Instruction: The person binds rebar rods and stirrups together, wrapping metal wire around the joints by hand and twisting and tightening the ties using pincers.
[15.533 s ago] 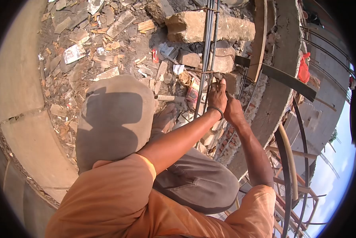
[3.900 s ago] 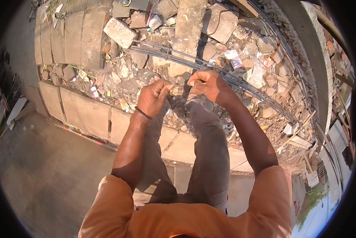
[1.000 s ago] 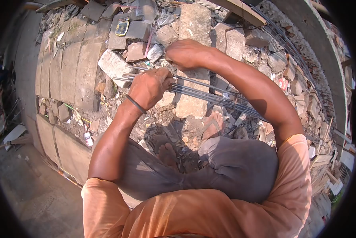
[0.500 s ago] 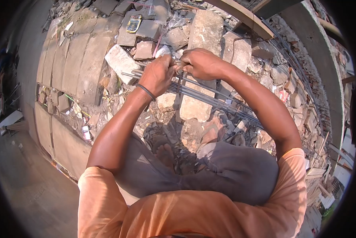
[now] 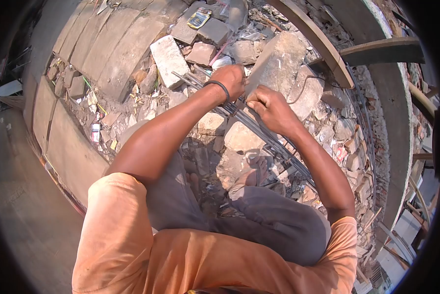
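A bundle of thin steel rods runs slantwise across the rubble, its loose ends poking out beyond my left wrist. My left hand, with a dark band at the wrist, is closed over the far part of the bundle. Close on its right, my right hand is closed too, thumb and fingers pinched together just above the rods. Whatever sits between the fingers of either hand is hidden or too small to make out. A dark crosspiece spans the rods just below my hands.
Concrete blocks and broken bricks surround the rods. A yellow-and-black packet lies on the rubble at the far side. Large slabs line the left. A curved beam and a concrete wall stand on the right. My feet rest among the debris.
The view has shifted and turned. My hands have moved slightly apart, with the right one now lower and nearer me than the left. The rod bundle slants more steeply in view.
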`<state>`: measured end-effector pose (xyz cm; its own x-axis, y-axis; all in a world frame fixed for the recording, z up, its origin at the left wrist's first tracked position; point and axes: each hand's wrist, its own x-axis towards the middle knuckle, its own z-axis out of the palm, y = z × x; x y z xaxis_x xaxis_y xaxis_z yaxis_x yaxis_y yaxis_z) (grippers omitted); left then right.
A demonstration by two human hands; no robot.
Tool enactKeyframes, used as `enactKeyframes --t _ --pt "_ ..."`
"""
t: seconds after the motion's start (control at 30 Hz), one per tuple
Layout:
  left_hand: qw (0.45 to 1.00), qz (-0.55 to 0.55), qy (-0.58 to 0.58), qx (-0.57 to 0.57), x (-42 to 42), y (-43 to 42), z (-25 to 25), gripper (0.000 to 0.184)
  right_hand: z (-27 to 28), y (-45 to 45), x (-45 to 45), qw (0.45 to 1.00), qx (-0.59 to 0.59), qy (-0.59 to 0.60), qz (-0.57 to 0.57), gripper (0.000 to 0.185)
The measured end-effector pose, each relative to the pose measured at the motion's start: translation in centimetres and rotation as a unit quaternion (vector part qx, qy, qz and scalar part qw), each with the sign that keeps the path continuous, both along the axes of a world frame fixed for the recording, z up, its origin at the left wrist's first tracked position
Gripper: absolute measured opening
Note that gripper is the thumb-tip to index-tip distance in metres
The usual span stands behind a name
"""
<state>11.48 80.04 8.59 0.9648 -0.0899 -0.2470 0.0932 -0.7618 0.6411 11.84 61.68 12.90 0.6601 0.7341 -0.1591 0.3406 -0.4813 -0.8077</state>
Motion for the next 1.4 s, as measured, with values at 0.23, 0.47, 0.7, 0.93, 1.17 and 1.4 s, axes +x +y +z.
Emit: enactKeyframes --t 0.23,0.47,0.7,0.93,1.17,1.4 --pt "0.998 -0.018 0.043 0.043 0.8 0.6 -0.1 0.020 -0.4 -0.3 0.2 1.000 -0.007 -0.024 0.015 0.009" --pt "0.981 -0.067 0.168 0.068 2.7 2.5 1.1 0.027 -0.3 0.0 0.3 0.999 -0.043 -0.025 0.017 0.008" --pt "0.976 -0.095 0.188 0.052 3.1 2.8 1.5 0.028 1.3 1.6 -0.6 0.988 -0.135 0.064 -0.049 0.027" --pt "0.960 -0.189 0.207 0.022 3.0 5.1 2.3 0.036 0.3 1.7 0.2 0.987 -0.151 0.057 -0.002 0.037" --pt "0.968 -0.239 0.059 -0.038 1.8 6.0 2.8 0.025 1.4 1.9 1.9 0.956 -0.123 0.264 -0.038 0.035" --pt "0.975 -0.218 -0.006 -0.045 1.0 6.8 2.1 0.020 2.1 3.0 3.7 0.947 -0.203 0.247 0.005 0.028"
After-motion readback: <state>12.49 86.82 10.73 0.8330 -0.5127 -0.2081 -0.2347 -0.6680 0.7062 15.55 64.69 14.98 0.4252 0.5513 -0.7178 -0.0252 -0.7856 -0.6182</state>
